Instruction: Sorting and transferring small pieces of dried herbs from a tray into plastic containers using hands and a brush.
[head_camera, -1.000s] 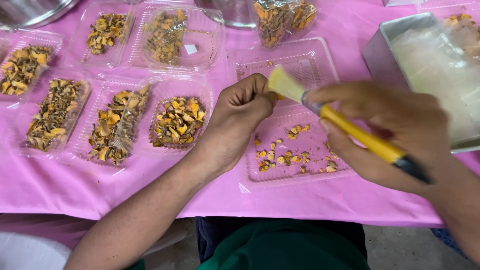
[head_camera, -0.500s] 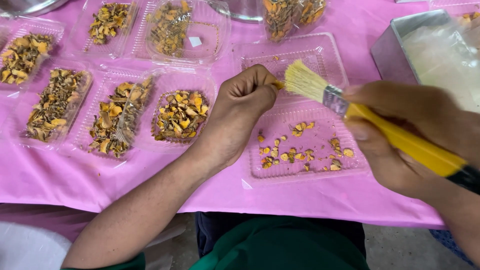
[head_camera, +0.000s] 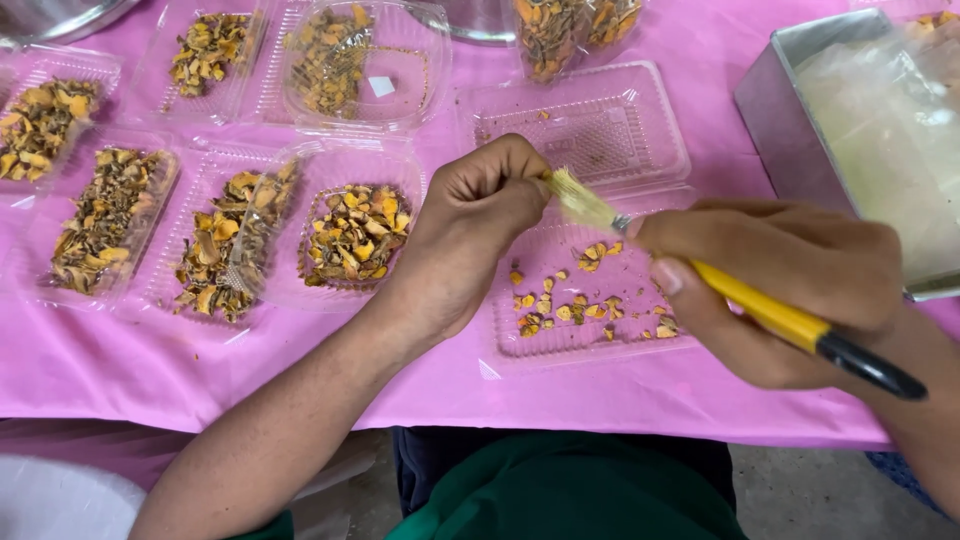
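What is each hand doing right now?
Left hand: closed in a fist, pinching something too small to identify.
Right hand: closed, holding a yellow-handled brush.

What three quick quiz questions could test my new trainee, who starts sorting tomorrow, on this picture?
1. True or false: the right hand holds a yellow-handled brush.
2. What does the brush tip touch? A) the metal tray B) the left hand C) the pink cloth
3. Fill in: beneath both hands lies a clear container holding a few ____ pieces.

Key: 1 true; 2 B; 3 orange.
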